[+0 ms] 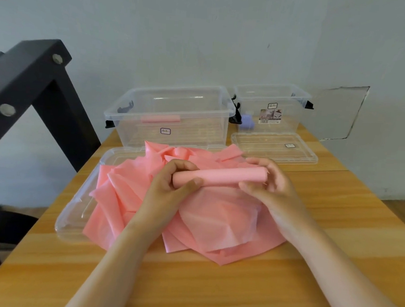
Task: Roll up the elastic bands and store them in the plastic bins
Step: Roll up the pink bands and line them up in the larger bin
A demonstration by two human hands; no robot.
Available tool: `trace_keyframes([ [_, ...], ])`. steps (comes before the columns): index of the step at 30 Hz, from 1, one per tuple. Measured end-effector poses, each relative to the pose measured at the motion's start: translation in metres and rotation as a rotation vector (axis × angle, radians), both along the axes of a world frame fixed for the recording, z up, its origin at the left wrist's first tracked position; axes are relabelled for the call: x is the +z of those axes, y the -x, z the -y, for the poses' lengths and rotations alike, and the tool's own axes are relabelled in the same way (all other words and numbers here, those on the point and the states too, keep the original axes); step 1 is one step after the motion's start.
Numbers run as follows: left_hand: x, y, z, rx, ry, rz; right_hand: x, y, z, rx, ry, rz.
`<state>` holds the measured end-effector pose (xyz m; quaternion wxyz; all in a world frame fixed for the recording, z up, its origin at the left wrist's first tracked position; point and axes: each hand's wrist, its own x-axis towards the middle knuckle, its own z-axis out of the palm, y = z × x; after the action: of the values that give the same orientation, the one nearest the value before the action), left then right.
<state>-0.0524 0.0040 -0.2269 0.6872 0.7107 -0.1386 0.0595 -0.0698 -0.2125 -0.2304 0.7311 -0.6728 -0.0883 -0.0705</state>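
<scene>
A rolled pink elastic band [221,177] lies level between my hands, above a heap of loose pink bands [206,216]. My left hand [170,187] grips its left end, fingers curled round it. My right hand [269,182] holds the right end between thumb and fingers. Behind the heap stands a large clear plastic bin [171,101] with one rolled pink band [160,118] inside. A smaller clear bin [273,91] stands to its right, with a purple item [248,120] in it.
A clear lid [72,216] lies under the heap's left side on the wooden table [211,285]. A second clear lid [274,146] lies before the small bin. A black metal frame [33,88] rises at the left. The wall is close behind the bins.
</scene>
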Motion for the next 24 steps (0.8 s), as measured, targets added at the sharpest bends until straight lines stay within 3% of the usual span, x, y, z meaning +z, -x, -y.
trace_keyframes([
  [6,-0.0007,0.0003,0.0015,0.071,0.106,0.005,-0.0001,-0.0019,0.0006,-0.178,-0.081,-0.001],
  [19,-0.0048,0.0013,0.005,0.088,-0.042,-0.053,-0.0041,-0.0006,-0.0029,-0.31,0.004,0.159],
  [24,-0.0037,0.0004,0.0025,0.035,-0.009,-0.021,-0.006,-0.0043,-0.0038,-0.212,-0.096,-0.002],
])
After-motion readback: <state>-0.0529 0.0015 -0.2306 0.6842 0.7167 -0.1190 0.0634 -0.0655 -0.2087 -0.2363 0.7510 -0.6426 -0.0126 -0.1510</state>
